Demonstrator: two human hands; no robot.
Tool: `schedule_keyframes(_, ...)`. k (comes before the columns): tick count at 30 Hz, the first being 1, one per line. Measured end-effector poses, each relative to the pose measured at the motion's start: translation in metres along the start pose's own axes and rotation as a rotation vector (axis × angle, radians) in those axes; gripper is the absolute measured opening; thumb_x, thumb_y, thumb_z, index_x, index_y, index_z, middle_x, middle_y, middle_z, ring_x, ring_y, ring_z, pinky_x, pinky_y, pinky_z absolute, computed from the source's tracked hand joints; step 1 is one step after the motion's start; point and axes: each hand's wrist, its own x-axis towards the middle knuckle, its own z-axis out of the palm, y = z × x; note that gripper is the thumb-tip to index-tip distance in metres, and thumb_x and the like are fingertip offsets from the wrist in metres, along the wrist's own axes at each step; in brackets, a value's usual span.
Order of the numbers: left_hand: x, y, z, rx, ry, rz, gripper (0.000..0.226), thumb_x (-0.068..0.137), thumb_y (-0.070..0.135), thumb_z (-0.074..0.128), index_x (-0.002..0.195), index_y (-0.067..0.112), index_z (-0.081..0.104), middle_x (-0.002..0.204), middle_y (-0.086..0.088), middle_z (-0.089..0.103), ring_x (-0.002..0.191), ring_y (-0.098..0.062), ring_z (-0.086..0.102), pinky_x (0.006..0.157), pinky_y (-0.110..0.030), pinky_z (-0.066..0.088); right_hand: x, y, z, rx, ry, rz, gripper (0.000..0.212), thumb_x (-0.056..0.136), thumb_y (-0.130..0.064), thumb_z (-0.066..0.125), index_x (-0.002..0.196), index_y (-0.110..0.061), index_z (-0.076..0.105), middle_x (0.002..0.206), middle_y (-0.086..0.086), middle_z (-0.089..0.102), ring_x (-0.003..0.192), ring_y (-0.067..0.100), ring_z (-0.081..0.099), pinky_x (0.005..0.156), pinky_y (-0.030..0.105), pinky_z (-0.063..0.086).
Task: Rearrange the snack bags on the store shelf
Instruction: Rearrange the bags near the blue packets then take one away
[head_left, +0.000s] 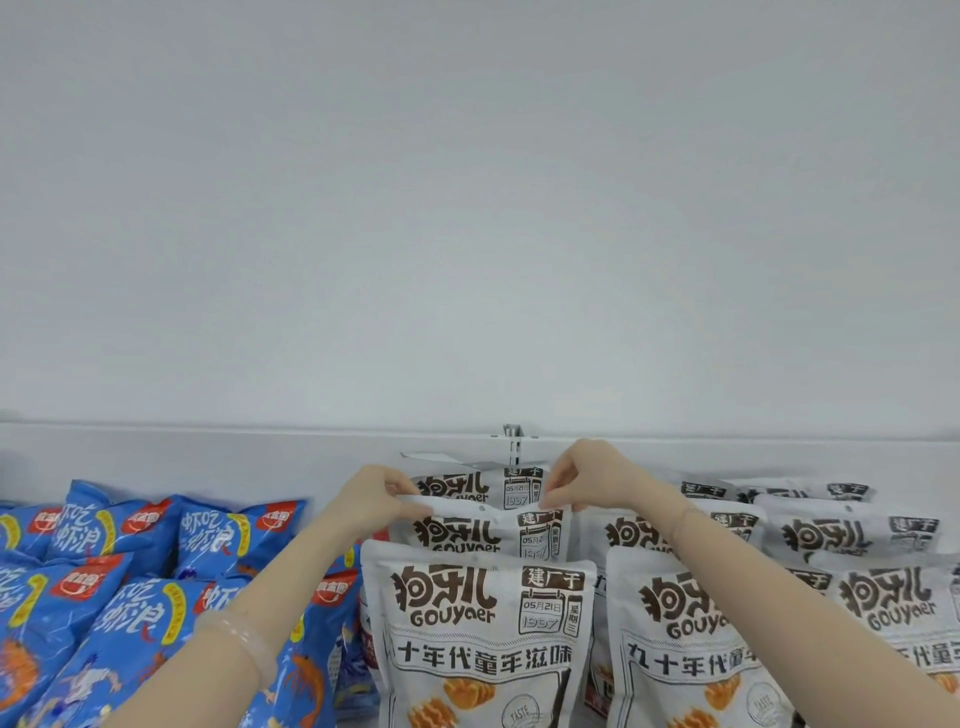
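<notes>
Rows of white snack bags with dark brown lettering stand upright on the shelf. My left hand (378, 498) and my right hand (582, 480) both pinch the top edge of the second white bag (478, 532) in the middle row, one at each upper corner. In front of it stands the front white bag (478, 639); another white bag (457, 486) stands behind. More white bags (852, 540) fill the rows to the right. My forearms cross over the bags below.
Several blue shrimp-snack bags (130, 597) lie piled on the left part of the shelf. The white back panel (208, 457) rises behind the bags, with a metal bracket (513, 439) at its top edge. A plain white wall is above.
</notes>
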Motion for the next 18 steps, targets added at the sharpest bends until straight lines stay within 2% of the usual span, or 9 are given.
schedule_keyframes(2, 0.003, 0.003, -0.001, -0.008, 0.032, 0.050, 0.021, 0.073, 0.023, 0.082, 0.089, 0.013, 0.074, 0.097, -0.002, 0.074, 0.095, -0.015, 0.067, 0.072, -0.020, 0.046, 0.008, 0.000, -0.003, 0.021, 0.136, -0.013, 0.030, 0.075, -0.034, 0.080, 0.096, -0.013, 0.075, 0.088, 0.002, 0.076, 0.078, 0.016, 0.071, 0.080, 0.031, 0.059)
schedule_keyframes(4, 0.007, 0.007, -0.003, -0.053, 0.103, 0.087, 0.019, 0.073, 0.024, 0.081, 0.088, 0.015, 0.074, 0.093, -0.003, 0.075, 0.093, -0.015, 0.068, 0.079, -0.026, 0.051, 0.021, 0.000, -0.003, -0.060, 0.226, -0.026, 0.040, 0.076, -0.036, 0.079, 0.110, -0.017, 0.069, 0.100, 0.002, 0.073, 0.093, 0.016, 0.068, 0.090, 0.034, 0.055)
schedule_keyframes(6, 0.011, 0.012, -0.003, -0.074, 0.152, 0.106, 0.018, 0.074, 0.025, 0.080, 0.089, 0.017, 0.072, 0.093, -0.001, 0.074, 0.093, -0.014, 0.068, 0.084, -0.031, 0.052, 0.037, -0.001, 0.002, -0.248, 0.177, -0.021, 0.048, 0.080, -0.036, 0.075, 0.122, -0.017, 0.062, 0.116, 0.002, 0.068, 0.108, 0.020, 0.063, 0.096, 0.036, 0.051)
schedule_keyframes(8, 0.015, 0.015, -0.002, -0.038, 0.173, 0.125, 0.020, 0.076, 0.027, 0.078, 0.092, 0.018, 0.071, 0.095, 0.001, 0.072, 0.092, -0.012, 0.066, 0.080, -0.028, 0.051, 0.054, -0.001, 0.009, -0.449, 0.091, 0.017, 0.046, 0.083, -0.034, 0.072, 0.125, -0.017, 0.060, 0.122, 0.004, 0.065, 0.113, 0.023, 0.060, 0.097, 0.038, 0.050)
schedule_keyframes(10, 0.019, 0.014, -0.001, -0.018, 0.190, 0.135, 0.020, 0.077, 0.027, 0.077, 0.093, 0.019, 0.070, 0.096, 0.002, 0.071, 0.092, -0.010, 0.065, 0.076, -0.024, 0.049, 0.066, 0.000, 0.017, -0.602, 0.025, 0.038, 0.037, 0.084, -0.030, 0.072, 0.116, -0.014, 0.063, 0.114, 0.005, 0.067, 0.105, 0.024, 0.062, 0.093, 0.038, 0.051)
schedule_keyframes(12, 0.020, 0.012, -0.001, -0.008, 0.197, 0.131, 0.020, 0.077, 0.027, 0.077, 0.093, 0.020, 0.069, 0.097, 0.003, 0.071, 0.093, -0.011, 0.065, 0.077, -0.024, 0.049, 0.074, 0.000, 0.024, -0.635, 0.009, 0.050, 0.025, 0.085, -0.022, 0.070, 0.107, -0.011, 0.066, 0.104, 0.005, 0.068, 0.096, 0.025, 0.063, 0.089, 0.037, 0.052)
schedule_keyframes(15, 0.020, 0.005, -0.004, 0.005, 0.202, 0.113, 0.021, 0.075, 0.029, 0.079, 0.092, 0.022, 0.068, 0.098, 0.004, 0.071, 0.097, -0.014, 0.064, 0.084, -0.029, 0.050, 0.079, -0.001, 0.027, -0.549, 0.047, 0.072, 0.010, 0.089, -0.017, 0.064, 0.093, -0.008, 0.068, 0.101, 0.009, 0.070, 0.091, 0.028, 0.066, 0.081, 0.034, 0.054)
schedule_keyframes(17, 0.019, 0.003, -0.007, 0.010, 0.202, 0.111, 0.025, 0.074, 0.029, 0.080, 0.095, 0.023, 0.068, 0.101, 0.004, 0.070, 0.099, -0.016, 0.063, 0.087, -0.032, 0.051, 0.079, -0.004, 0.022, -0.401, 0.082, 0.067, 0.016, 0.089, -0.022, 0.065, 0.076, -0.012, 0.064, 0.086, 0.008, 0.064, 0.080, 0.026, 0.061, 0.071, 0.030, 0.048)
schedule_keyframes(18, 0.019, 0.002, -0.009, 0.010, 0.212, 0.112, 0.028, 0.073, 0.029, 0.080, 0.097, 0.023, 0.067, 0.102, 0.004, 0.069, 0.100, -0.016, 0.063, 0.088, -0.032, 0.050, 0.078, -0.007, 0.018, -0.313, 0.111, 0.058, 0.017, 0.089, -0.023, 0.065, 0.075, -0.014, 0.064, 0.080, 0.006, 0.061, 0.076, 0.024, 0.057, 0.067, 0.028, 0.044)
